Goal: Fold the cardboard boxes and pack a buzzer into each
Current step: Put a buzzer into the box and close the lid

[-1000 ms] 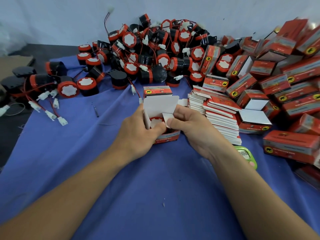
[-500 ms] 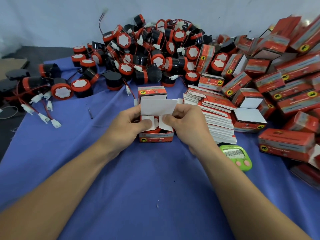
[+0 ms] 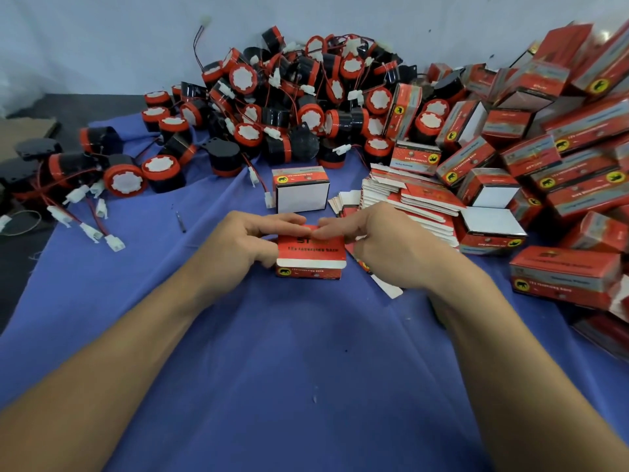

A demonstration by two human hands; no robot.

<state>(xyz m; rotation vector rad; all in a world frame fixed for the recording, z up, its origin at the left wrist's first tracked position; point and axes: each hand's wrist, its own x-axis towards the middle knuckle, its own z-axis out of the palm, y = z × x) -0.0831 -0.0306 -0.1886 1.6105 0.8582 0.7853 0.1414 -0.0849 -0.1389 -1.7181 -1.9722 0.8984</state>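
Observation:
A small red cardboard box [image 3: 309, 255] stands on the blue cloth at the centre, its lid flap folded down over the top with the white tuck edge sticking out in front. My left hand [image 3: 245, 243] grips its left side, fingers pressing the lid's top. My right hand [image 3: 381, 245] holds the right side, fingertips on the lid. The buzzer inside is hidden. A heap of red-and-black buzzers [image 3: 279, 107] with wires lies behind. A stack of flat boxes [image 3: 408, 199] sits to the right.
Another folded box [image 3: 301, 194] with a white face stands just behind the one I hold. Packed red boxes [image 3: 544, 148] pile up at the right. Loose buzzers with white connectors [image 3: 102, 185] lie at the left. A wall rises behind.
The open white lid flap has been folded down over the box. Both hands shifted from the inner flaps to the lid's top. The buzzer is now out of sight.

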